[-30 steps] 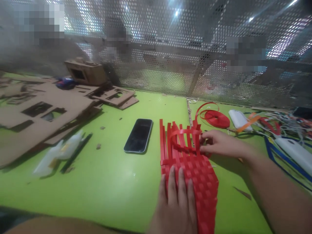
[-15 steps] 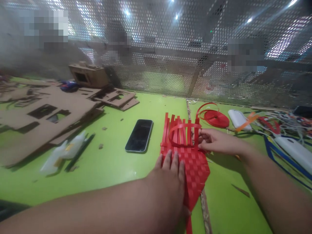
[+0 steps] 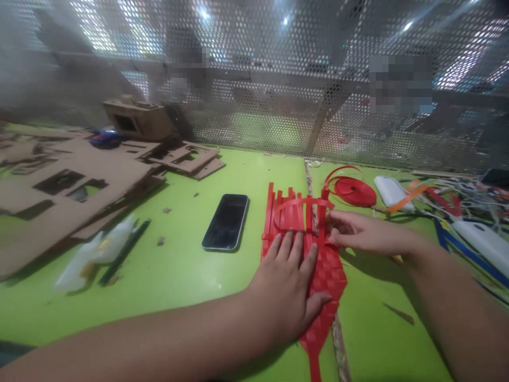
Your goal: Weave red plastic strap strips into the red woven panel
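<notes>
A red woven piece (image 3: pixel 328 278) made of flat strips lies on the green table, its loose strip ends pointing away from me. My left hand (image 3: pixel 288 281) rests flat across the weave with its fingers spread. At the weave's right edge, my right hand (image 3: pixel 350 229) has its fingers curled in a pinch on a red strip (image 3: pixel 329 240). A looped red strip (image 3: pixel 296 202) arches over the loose ends. Behind the right hand lies a coil of red strip (image 3: pixel 353 192). The right fingertips are partly hidden.
A black-screened phone (image 3: pixel 226 222) lies left of the weave. Cut cardboard sheets (image 3: pixel 99 175) and a white bottle (image 3: pixel 95 254) are farther left. White devices (image 3: pixel 392 192), tangled cables and blue strips (image 3: pixel 457 252) occupy the right. A perforated metal screen (image 3: pixel 254 95) stands behind the table.
My left hand has slid forward and right on the weave, its thumb now spread out. My right hand stays at the right edge, shifted slightly right. The camera view has moved a little.
</notes>
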Tool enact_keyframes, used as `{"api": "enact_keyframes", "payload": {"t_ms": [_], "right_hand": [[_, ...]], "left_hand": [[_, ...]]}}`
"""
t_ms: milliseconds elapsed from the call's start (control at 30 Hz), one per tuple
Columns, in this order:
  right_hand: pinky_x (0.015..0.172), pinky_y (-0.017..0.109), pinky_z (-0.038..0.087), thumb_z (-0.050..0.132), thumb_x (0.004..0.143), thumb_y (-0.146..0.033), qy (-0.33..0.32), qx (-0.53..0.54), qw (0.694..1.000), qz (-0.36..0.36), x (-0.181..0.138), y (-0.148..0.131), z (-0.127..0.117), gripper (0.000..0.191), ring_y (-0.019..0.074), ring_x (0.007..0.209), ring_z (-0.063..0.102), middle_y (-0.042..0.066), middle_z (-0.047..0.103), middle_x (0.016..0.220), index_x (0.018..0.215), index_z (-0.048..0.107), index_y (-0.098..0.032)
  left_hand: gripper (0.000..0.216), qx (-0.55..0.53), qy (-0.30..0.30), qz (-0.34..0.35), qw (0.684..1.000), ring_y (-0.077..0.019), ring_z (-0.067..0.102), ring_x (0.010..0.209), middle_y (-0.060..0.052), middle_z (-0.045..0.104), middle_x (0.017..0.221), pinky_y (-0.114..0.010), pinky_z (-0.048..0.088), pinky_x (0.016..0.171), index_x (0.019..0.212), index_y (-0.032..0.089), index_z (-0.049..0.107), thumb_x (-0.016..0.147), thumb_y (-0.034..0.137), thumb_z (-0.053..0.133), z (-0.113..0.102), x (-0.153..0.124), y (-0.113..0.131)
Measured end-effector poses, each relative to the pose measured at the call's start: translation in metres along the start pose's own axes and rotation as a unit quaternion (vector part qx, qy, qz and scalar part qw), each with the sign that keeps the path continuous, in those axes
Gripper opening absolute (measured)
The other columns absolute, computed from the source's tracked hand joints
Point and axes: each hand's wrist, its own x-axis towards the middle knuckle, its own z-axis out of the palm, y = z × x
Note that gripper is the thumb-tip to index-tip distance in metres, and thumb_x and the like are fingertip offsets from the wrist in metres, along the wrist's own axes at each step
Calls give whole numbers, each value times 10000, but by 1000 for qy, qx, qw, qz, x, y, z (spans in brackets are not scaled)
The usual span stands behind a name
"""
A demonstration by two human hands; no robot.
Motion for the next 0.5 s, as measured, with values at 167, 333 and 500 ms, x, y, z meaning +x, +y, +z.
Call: {"api": "enact_keyframes", "payload": {"t_ms": [167,333,500], "right_hand": [[772,347,529,709,866,-435,-19,-56,998,29,-7,-1,-12,308,240,887,670,65,722,1011,1071,669,-209],[810,349,527,723,860,-463,-29,-36,998,50,-9,-3,-15,323,259,944,683,75,746,1019,1056,702,-207],[794,332,514,740,836,-435,-23,-52,998,33,-5,-5,-10,286,258,934,687,60,757,990,1012,724,-211]], "left_hand": [[832,20,0,-19,1000,-435,217,1528,-231,272,1643,-593,246,1235,1615,104,281,1018,682,249,2,-2,5],[797,25,10,-26,999,-435,304,1503,-242,342,1616,-597,289,1212,1599,91,327,1039,637,172,0,-4,7],[749,49,39,-42,997,-442,341,1487,-247,403,1588,-621,341,1168,1577,88,380,1055,587,184,1,-8,12]]}}
